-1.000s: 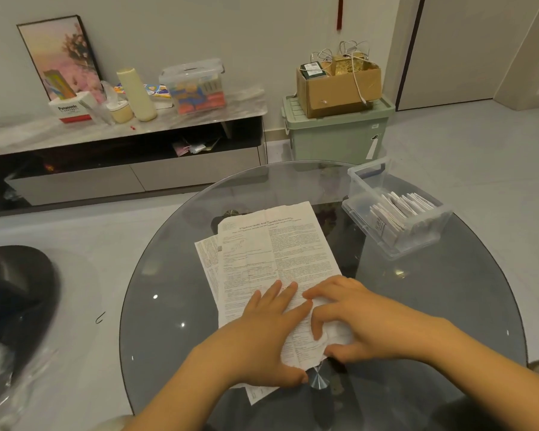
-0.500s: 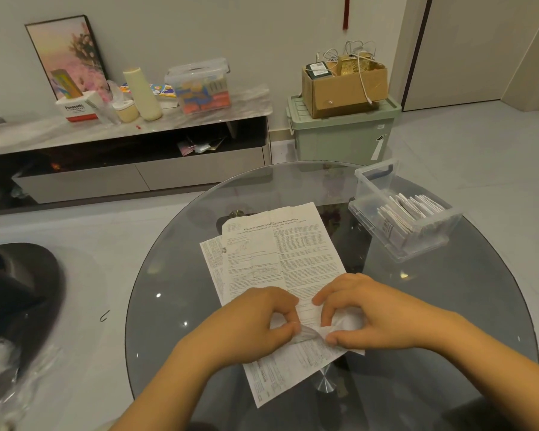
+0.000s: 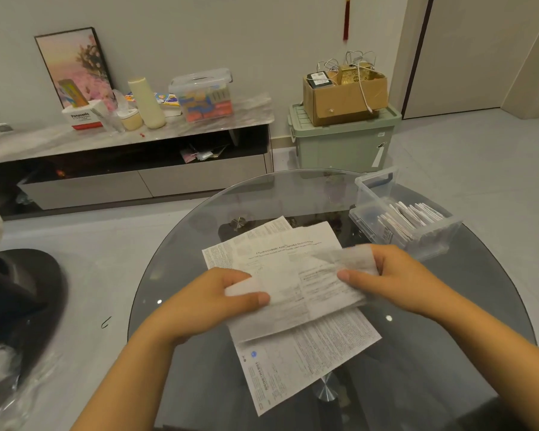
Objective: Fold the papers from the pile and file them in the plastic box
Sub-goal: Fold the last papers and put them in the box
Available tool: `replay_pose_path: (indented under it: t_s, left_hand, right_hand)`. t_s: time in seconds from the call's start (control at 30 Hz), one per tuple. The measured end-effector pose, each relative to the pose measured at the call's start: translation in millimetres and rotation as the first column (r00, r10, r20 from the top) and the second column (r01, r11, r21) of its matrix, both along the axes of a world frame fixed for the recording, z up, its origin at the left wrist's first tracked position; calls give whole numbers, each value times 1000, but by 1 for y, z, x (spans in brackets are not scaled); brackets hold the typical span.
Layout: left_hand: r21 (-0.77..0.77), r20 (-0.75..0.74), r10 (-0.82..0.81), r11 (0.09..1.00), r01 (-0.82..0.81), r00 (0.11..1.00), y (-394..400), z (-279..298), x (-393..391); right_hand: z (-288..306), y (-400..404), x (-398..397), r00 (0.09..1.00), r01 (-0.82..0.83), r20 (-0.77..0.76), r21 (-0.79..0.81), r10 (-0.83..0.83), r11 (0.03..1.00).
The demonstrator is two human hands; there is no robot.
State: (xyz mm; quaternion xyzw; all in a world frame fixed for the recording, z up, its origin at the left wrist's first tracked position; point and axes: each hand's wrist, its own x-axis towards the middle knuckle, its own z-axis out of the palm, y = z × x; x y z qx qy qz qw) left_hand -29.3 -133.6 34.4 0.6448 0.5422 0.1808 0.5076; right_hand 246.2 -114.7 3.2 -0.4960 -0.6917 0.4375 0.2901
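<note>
A round smoked-glass table (image 3: 181, 275) stands on a pale grey tiled floor (image 3: 467, 157), its chrome foot showing through the top. Beyond it, at eleven o'clock, a low grey media console with a marble-look top (image 3: 156, 141) runs along the white wall. It carries a framed pink floral picture (image 3: 75, 65), a cream cylinder (image 3: 146, 102), a lidded clear tub of colourful items (image 3: 204, 94) and a white carton (image 3: 84, 115) printed "Panasonic". At one o'clock a brown cardboard box holding cables (image 3: 346, 94) sits on a sage-green plastic storage bin (image 3: 343, 144).

The pile of printed white paper sheets (image 3: 308, 356) lies on the glass at the centre. Its small print is too blurred to read, apart from a heading that stays indistinct. The clear plastic box (image 3: 367, 194) sits at two o'clock near the table edge, with folded papers (image 3: 408, 220) standing in a row inside.

Half a second ago both hands were bunched together at the sheet's near edge. Now they have drawn apart, and the top printed sheet (image 3: 293, 293) is raised off the pile. The left hand (image 3: 209, 301) pinches its left edge between thumb and curled fingers. The right hand (image 3: 395, 275) grips its right edge the same way, thumb on top.
</note>
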Motion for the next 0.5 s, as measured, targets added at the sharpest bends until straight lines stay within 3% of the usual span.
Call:
replay_pose_path:
  t_s: [0.1,0.27,0.5]
  left_hand:
    - [-115,154,155,984,-138,976,5,-5,1]
    - [-263,311,312,936,-234,898,13,-12,6]
    - [-95,85,375,925,-367,923,19,-30,12]
  right_hand:
    - [-3,4,-2,992,99,-68,-62,-103,993]
    - [-10,10,-7,955,280,-86,-70,-285,958]
    - [-20,18,-12,944,331,6,-5,-331,944]
